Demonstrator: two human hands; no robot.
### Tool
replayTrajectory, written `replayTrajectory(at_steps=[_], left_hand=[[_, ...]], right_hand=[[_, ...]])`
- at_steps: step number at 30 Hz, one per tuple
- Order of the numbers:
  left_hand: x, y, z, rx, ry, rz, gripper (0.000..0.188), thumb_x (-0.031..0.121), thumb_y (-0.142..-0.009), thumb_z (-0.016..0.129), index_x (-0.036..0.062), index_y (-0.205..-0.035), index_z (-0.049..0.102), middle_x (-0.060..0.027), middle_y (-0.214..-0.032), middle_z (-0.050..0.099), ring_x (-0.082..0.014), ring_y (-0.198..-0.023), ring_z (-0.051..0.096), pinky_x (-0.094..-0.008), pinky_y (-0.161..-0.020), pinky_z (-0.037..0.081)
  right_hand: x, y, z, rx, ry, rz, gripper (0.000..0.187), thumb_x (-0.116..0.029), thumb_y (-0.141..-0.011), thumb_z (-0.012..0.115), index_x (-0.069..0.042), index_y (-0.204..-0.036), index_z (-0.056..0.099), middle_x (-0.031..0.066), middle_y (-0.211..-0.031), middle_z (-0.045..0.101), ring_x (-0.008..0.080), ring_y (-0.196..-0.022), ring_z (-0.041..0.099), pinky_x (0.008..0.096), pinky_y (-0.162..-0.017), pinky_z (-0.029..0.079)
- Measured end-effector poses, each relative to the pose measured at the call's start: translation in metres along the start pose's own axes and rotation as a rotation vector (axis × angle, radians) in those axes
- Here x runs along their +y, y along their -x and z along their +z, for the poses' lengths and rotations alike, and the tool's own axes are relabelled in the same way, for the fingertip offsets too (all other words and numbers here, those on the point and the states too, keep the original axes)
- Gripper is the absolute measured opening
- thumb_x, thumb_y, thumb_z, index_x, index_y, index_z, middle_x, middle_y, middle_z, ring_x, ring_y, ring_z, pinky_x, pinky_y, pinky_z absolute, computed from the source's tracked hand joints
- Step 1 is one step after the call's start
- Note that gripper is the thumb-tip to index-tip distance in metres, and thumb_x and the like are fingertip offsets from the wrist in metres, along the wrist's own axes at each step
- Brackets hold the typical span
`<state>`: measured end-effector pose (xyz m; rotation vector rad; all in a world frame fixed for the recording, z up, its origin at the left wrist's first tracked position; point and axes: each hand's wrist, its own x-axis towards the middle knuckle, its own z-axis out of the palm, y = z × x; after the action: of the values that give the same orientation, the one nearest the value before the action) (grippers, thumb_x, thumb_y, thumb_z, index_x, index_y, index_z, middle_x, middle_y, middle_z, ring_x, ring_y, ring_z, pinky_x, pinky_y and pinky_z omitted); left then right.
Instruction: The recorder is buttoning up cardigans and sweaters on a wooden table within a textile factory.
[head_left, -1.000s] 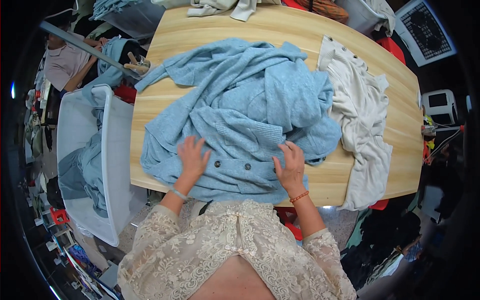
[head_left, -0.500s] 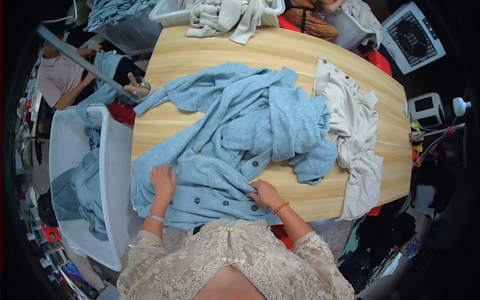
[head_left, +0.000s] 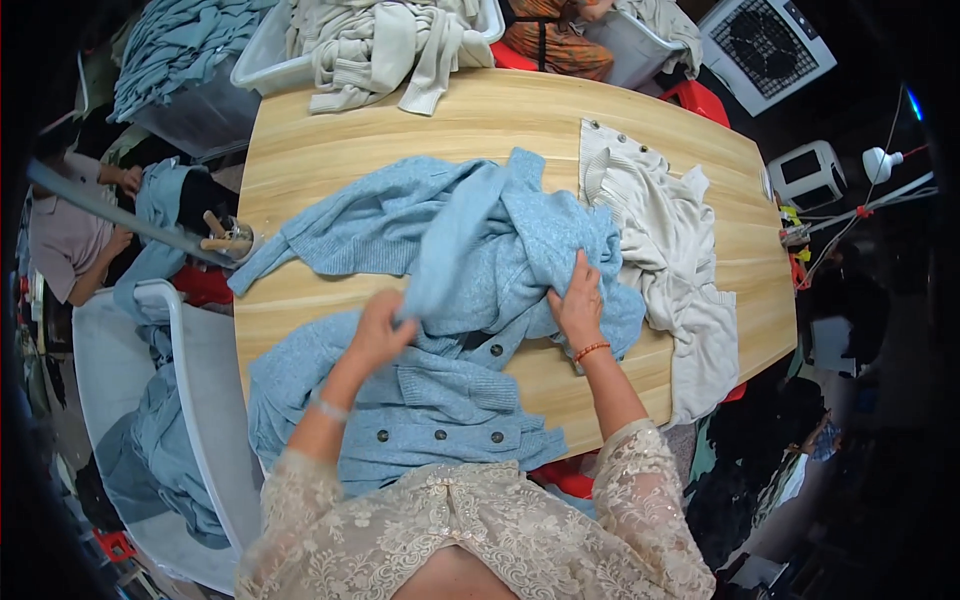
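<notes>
Light blue knit cardigans [head_left: 300, 375], or one large bunched one, lie on the wooden table in front of me; I cannot tell how many. A front band with dark buttons runs along the near edge. My left hand [head_left: 378, 330], blurred, is closed on a lifted blue sleeve [head_left: 445, 255] that slants up and away. Over the right part of the blue bundle rests my right hand [head_left: 578, 308], its fingers stretched on the knit and the thumb apart. Right of the bundle lies a cream knit garment [head_left: 660, 240] with buttons at its far end.
The wooden table [head_left: 480, 112] has a curved far edge. A white bin [head_left: 185, 400] with blue knitwear stands at the left. Another white bin [head_left: 262, 75] at the far side overflows with cream knits. Two people sit beyond the table. A lamp and cables [head_left: 880, 165] are at the right.
Both hands have moved away from the near cardigan edge toward the middle of the bundle. The left has lifted a sleeve; the right has let go of the near fabric. The view has shifted.
</notes>
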<state>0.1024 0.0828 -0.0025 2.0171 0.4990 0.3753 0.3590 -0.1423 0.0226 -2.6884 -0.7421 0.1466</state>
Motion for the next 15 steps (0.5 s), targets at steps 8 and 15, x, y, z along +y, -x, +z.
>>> replayTrajectory(at_steps=[8,15], left_hand=[[0.06,0.097,0.078,-0.946,-0.419,0.234,0.039,0.029,-0.072,0.067,0.0211,-0.11,0.066,-0.0168,-0.118,0.054,-0.0374,-0.122,0.038,-0.0543,-0.103,0.02],[0.064,0.066,0.075,-0.773,-0.235,0.016,0.037,0.043,-0.08,0.062,0.0074,-0.072,0.07,-0.0154,-0.077,0.066,-0.0348,-0.086,0.061,-0.0472,-0.084,0.041]], right_hand=[[-0.016,-0.119,0.031,0.156,-0.726,0.07,0.027,-0.012,-0.082,0.054,0.001,-0.103,0.063,0.0208,-0.093,0.066,0.0319,-0.089,0.064,0.0389,-0.08,0.049],[-0.092,-0.205,-0.125,0.087,-1.73,-0.129,0.028,-0.01,-0.093,0.048,0.002,-0.117,0.056,0.0141,-0.115,0.06,0.0264,-0.103,0.06,0.0381,-0.09,0.05]])
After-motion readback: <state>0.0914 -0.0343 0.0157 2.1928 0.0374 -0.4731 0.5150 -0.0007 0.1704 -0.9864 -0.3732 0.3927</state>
